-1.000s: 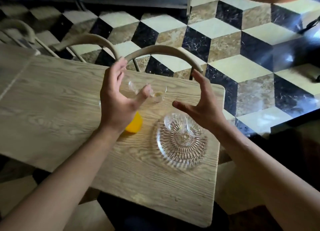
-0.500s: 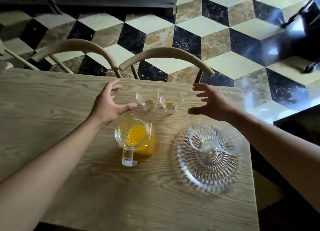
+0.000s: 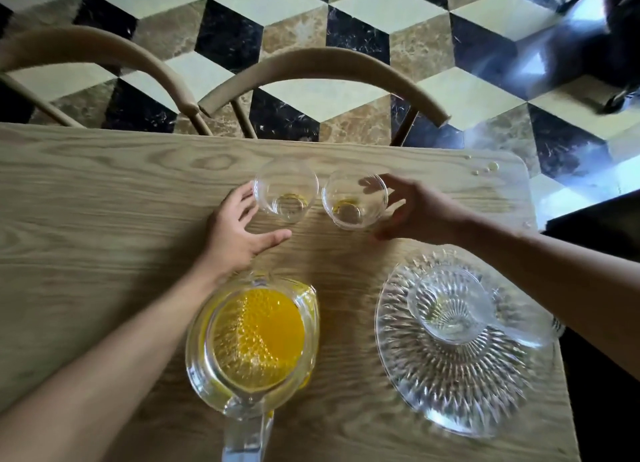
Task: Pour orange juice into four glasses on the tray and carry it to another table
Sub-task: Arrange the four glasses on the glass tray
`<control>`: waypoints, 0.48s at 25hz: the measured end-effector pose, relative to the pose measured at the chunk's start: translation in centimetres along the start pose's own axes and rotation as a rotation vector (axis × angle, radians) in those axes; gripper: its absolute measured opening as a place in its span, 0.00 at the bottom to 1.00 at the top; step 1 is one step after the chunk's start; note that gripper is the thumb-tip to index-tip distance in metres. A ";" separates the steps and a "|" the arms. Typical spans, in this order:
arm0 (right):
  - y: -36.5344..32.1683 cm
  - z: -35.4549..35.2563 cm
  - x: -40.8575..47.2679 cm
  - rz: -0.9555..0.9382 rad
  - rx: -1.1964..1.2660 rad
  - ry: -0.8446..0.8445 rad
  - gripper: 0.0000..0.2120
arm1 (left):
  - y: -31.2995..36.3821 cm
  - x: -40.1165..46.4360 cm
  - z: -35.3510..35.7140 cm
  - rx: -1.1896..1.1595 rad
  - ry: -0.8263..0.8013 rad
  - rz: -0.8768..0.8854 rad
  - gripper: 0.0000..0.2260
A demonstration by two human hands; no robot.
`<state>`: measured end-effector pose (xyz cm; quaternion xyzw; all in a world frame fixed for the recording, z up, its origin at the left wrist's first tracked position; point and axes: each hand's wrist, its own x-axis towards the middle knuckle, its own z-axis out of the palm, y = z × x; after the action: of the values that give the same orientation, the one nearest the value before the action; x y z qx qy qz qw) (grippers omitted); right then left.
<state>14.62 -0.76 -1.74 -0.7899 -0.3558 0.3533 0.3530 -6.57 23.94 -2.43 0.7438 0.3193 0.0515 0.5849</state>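
On a wooden table [image 3: 86, 226] two small clear glasses stand side by side toward the far edge, each with only a trace of yellow liquid at the bottom. The left hand [image 3: 239, 233] reaches around the left glass [image 3: 285, 193]: its fingers lie against the glass's left wall and the thumb stretches out just near of the base, the fingers loosely spread rather than closed around it. The right hand [image 3: 415, 212] comes in from the right to the right glass [image 3: 353, 200], its fingertips at the rim and its thumb low beside the base; whether it actually grips the glass cannot be told.

Nearer the person, a glass pitcher [image 3: 252, 340] holding orange juice stands just behind the left wrist, its handle pointing toward the near edge. To its right lies a round cut-glass tray [image 3: 460, 375], with two more glasses on it: one [image 3: 446, 305] plainly visible on the tray's far part, the other partly hidden under the right forearm.

Two curved wooden chair backs [image 3: 322, 70] stand beyond the table's far edge, over a floor [image 3: 381, 8] tiled in black, cream and brown.
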 end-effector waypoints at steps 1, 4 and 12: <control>-0.1 0.1 0.1 -0.015 -0.001 0.015 0.41 | 0.0 0.1 0.4 0.006 0.001 0.026 0.47; -0.6 0.2 0.0 -0.083 0.019 0.022 0.43 | 0.4 0.0 1.2 -0.013 0.043 0.062 0.42; -2.9 0.3 -0.8 -0.145 0.067 0.067 0.42 | 2.3 -0.8 1.0 -0.063 0.091 0.091 0.37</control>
<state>13.07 0.13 0.70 -0.7612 -0.3881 0.3120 0.4155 -5.78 22.38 -0.44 0.7355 0.3097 0.1217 0.5902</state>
